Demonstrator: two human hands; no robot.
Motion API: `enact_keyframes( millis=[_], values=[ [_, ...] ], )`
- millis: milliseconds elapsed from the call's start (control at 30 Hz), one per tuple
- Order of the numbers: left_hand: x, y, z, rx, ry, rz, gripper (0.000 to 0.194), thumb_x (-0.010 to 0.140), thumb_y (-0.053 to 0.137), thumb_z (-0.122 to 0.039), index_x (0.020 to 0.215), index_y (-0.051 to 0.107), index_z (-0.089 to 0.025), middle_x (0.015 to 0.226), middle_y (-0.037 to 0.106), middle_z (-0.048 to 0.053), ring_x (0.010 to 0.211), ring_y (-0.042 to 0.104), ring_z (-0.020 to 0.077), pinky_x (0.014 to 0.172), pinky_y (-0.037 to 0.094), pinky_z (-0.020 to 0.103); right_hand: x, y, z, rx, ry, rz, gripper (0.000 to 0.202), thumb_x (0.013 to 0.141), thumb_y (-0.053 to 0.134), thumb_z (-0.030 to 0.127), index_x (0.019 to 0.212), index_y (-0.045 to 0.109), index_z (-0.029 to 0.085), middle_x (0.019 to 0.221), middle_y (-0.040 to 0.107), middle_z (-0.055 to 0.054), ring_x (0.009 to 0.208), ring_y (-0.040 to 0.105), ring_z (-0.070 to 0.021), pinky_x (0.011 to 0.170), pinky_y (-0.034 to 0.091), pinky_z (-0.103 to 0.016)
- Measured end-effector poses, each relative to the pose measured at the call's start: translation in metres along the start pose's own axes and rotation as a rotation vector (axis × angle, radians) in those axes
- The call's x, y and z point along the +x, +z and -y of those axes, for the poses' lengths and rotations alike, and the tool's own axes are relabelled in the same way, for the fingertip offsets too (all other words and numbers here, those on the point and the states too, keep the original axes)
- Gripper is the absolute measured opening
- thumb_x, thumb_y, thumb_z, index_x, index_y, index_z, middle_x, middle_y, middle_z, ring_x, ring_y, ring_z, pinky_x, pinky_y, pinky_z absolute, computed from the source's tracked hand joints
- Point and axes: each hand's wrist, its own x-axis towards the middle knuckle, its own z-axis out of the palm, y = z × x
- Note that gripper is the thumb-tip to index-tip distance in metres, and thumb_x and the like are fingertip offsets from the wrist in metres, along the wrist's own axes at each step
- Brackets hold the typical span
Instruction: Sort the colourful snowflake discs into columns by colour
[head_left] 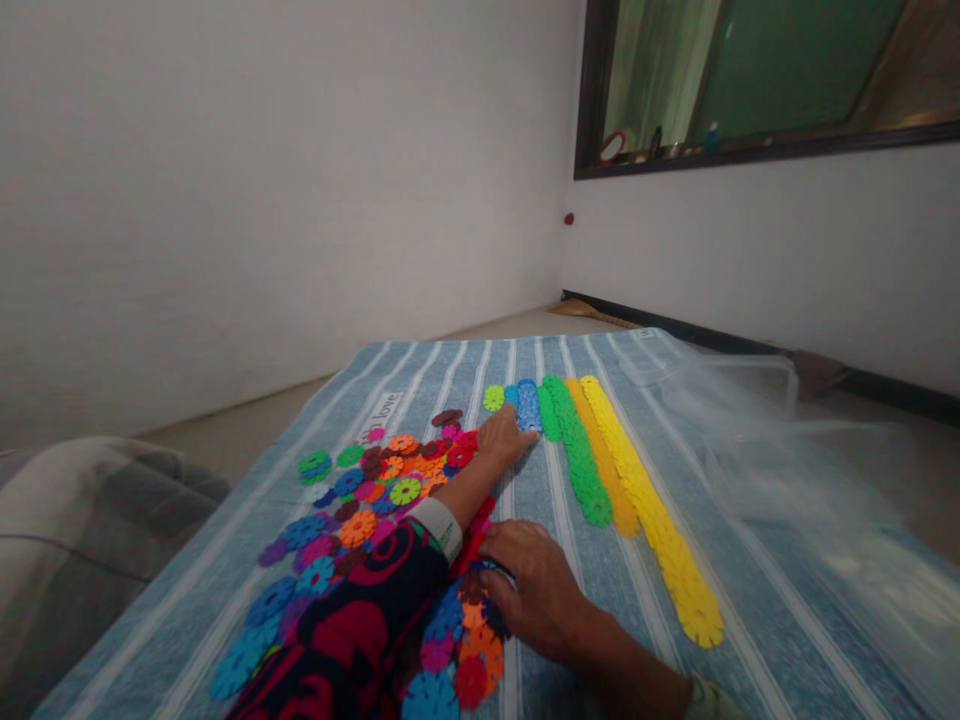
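On a striped blue cloth, my left hand (502,436) reaches forward to the near end of the blue disc row (528,400), fingers bent down; anything between them is hidden. Nearer to me, my right hand (532,585) is bent over the right edge of the mixed disc pile (356,528), fingers curled around something dark that I cannot make out. Right of the blue row lie a short green row (550,415), a longer green row (576,455), an orange-yellow row (606,462) and a long yellow row (660,520) of overlapping discs. A lime disc (493,398) lies left of the blue ones.
Clear plastic containers (810,450) stand along the right side of the cloth (442,375). Grey fabric (97,540) bulges at the left, beside the table. White walls rise behind, with a dark-framed window (765,80) at the upper right.
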Motion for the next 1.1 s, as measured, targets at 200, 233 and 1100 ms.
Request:
enact_keyframes(
  millis=[200,233,1100],
  values=[
    [0.0002,0.0037,0.0008,-0.029,0.013,-0.014,0.044,0.073,0.067,-0.039,0.108,0.051,-0.017,0.103,0.068,0.010,0.093,0.064,0.0234,0.070,0.039,0.029,0.0015,-0.0018,0.0016,-0.019,0.006,0.003,0.017,0.080,0.056,0.015,0.096,0.062,0.020,0.095,0.065,-0.005,0.091,0.057,-0.0207,0.084,0.041,-0.035],
    [0.0003,0.0042,0.0010,-0.033,0.015,-0.016,0.045,0.073,0.067,-0.038,0.109,0.051,-0.017,0.103,0.068,0.010,0.093,0.064,0.0232,0.070,0.039,0.029,0.0016,-0.0018,0.0015,-0.019,0.004,0.001,0.018,0.080,0.056,0.015,0.096,0.062,0.020,0.095,0.065,-0.006,0.091,0.057,-0.0207,0.084,0.041,-0.035],
    [-0.0029,0.0027,0.0017,-0.102,0.029,-0.010,0.043,0.073,0.069,-0.035,0.110,0.054,-0.017,0.102,0.068,0.009,0.094,0.063,0.0210,0.075,0.040,0.027,0.0010,0.0000,-0.0018,-0.021,-0.008,-0.001,0.015,0.082,0.055,0.017,0.096,0.061,0.020,0.096,0.064,-0.005,0.091,0.056,-0.0203,0.083,0.040,-0.034]
  ],
)
